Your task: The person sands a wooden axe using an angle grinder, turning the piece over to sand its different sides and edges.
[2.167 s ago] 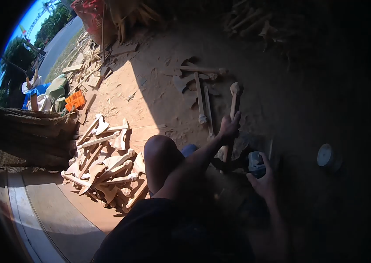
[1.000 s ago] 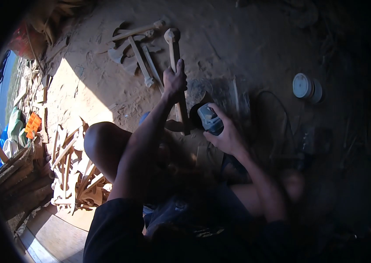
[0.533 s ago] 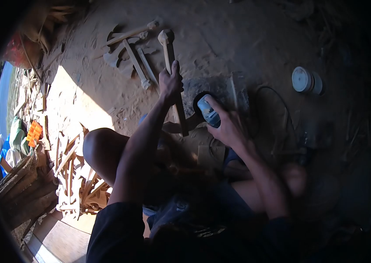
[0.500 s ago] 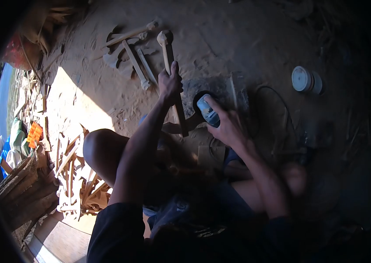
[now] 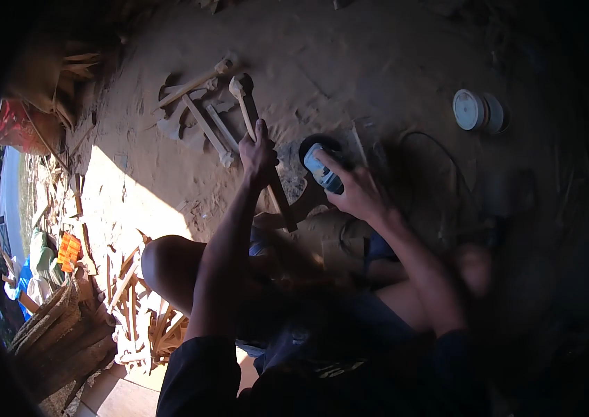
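My left hand (image 5: 258,158) is wrapped round the handle of a wooden axe-shaped piece (image 5: 241,94), whose knobbed end points up and away from me. Its curved blade part (image 5: 305,205) lies at the near end, on the right side. My right hand (image 5: 358,193) grips a grey-blue power tool (image 5: 322,167) with a dark round disc at its far end. The disc is close to the blade part; whether they touch is too dark to tell. Similar wooden pieces (image 5: 204,125) lie on the dusty ground just beyond my left hand.
Sunlit wooden pieces (image 5: 131,313) are heaped beside my knee at the left. A white round container (image 5: 470,110) lies at the right, near a dark cable (image 5: 447,154). Farther left are an orange object (image 5: 68,251), a red sack (image 5: 20,128) and scrap wood.
Since half a second ago the view has shifted a little. The tool and my right hand have moved slightly left and away from me along the wooden piece. Both grips are unchanged.
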Available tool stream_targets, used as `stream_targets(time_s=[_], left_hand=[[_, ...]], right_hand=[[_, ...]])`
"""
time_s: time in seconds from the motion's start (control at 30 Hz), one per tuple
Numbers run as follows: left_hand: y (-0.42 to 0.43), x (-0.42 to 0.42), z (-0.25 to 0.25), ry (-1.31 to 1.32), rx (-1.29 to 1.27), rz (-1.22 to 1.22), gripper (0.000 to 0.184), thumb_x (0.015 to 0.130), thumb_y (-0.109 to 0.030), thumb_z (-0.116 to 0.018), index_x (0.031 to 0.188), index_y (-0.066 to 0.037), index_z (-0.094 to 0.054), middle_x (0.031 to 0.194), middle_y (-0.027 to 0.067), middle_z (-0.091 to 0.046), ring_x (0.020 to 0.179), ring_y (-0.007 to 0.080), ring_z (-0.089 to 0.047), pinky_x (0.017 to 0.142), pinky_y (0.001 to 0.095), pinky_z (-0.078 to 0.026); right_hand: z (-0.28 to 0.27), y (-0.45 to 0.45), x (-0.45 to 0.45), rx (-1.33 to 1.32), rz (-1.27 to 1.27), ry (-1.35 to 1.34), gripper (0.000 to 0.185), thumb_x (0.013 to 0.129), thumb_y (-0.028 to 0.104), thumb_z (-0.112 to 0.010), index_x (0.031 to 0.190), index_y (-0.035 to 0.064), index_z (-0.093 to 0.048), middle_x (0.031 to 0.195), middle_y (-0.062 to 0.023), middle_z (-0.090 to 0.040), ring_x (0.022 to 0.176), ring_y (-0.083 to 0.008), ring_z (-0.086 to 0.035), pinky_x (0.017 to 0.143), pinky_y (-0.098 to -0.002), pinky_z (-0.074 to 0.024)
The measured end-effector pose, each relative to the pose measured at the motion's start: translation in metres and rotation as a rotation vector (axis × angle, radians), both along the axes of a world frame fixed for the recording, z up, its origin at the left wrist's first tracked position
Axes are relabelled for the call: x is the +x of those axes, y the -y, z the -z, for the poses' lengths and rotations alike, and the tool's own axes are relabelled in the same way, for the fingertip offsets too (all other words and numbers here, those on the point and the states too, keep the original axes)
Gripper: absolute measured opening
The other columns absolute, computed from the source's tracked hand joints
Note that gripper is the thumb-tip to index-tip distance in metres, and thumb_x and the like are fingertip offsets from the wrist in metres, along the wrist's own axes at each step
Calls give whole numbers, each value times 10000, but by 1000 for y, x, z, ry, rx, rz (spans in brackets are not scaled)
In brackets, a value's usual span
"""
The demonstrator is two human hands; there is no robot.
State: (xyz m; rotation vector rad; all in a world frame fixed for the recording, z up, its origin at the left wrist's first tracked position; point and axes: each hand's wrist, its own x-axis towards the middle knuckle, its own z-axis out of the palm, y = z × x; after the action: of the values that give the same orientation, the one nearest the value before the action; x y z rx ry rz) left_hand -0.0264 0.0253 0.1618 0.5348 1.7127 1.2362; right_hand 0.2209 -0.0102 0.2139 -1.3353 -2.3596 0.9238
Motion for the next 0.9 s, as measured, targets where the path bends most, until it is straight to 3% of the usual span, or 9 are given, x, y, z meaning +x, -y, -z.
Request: stream_targets(time_s=[0.23, 0.27, 0.4, 0.57, 0.67, 0.77, 0.9], left_hand=[[0, -4, 0, 67, -18, 2, 498, 1088, -514, -571, 811, -127, -423, 601, -39, -420, 437, 100, -438, 387, 302, -350], [0, -8, -2, 169, -13, 16, 449, 1088, -446, -596, 819, -133, -421, 606, -39, -408, 444, 96, -426, 401, 296, -350], [-2, -25, 23, 243, -36, 74, 325, 1078, -339, -609, 866, -144, -459, 622, -34, -400, 449, 106, -394, 411, 314, -342], [8, -2, -15, 219, -7, 172, 336, 1076, -436, -618, 999, -128, -511, 667, -17, -448, 472, 97, -424, 433, 297, -385], [5, 11, -20, 72, 13, 240, 404, 1075, -504, -598, 1031, -109, -525, 666, -6, -469, 477, 95, -445, 430, 289, -389], [2, 19, -12, -51, 21, 254, 448, 1075, -531, -583, 1045, -88, -533, 645, -8, -469, 468, 101, -455, 413, 290, -382], [0, 29, -15, -127, 25, 228, 468, 1061, -557, -600, 971, -106, -514, 643, -19, -458, 450, 101, -445, 389, 301, -376]], right_hand=[[-25, -6, 20, 14, 145, -60, 883, 784, 190, -830, 1583, 280, -467, 1020, -270, -754, 944, -467, -733, 859, -533, -598], [-29, -5, 23, 16, 163, -62, 882, 780, 192, -831, 1580, 271, -470, 1024, -272, -753, 950, -470, -732, 867, -532, -597], [-33, -4, 33, 8, 217, -243, 873, 766, 184, -835, 1563, 199, -480, 1179, -289, -724, 1078, -469, -706, 935, -502, -584], [-22, 3, 41, -74, 258, -370, 836, 788, 105, -810, 1558, 148, -487, 1381, -259, -655, 1268, -449, -633, 1059, -441, -543], [-22, 6, 44, 192, 191, -203, 861, 765, 173, -820, 1560, 182, -491, 1230, -291, -710, 1074, -473, -708, 970, -501, -579], [-28, 14, 42, -72, 153, -37, 886, 766, 175, -815, 1583, 226, -477, 1064, -293, -744, 949, -478, -733, 890, -523, -605], [-11, 23, 33, -32, 92, -59, 918, 763, 199, -829, 1600, 263, -458, 956, -290, -750, 885, -472, -744, 812, -532, -616]])
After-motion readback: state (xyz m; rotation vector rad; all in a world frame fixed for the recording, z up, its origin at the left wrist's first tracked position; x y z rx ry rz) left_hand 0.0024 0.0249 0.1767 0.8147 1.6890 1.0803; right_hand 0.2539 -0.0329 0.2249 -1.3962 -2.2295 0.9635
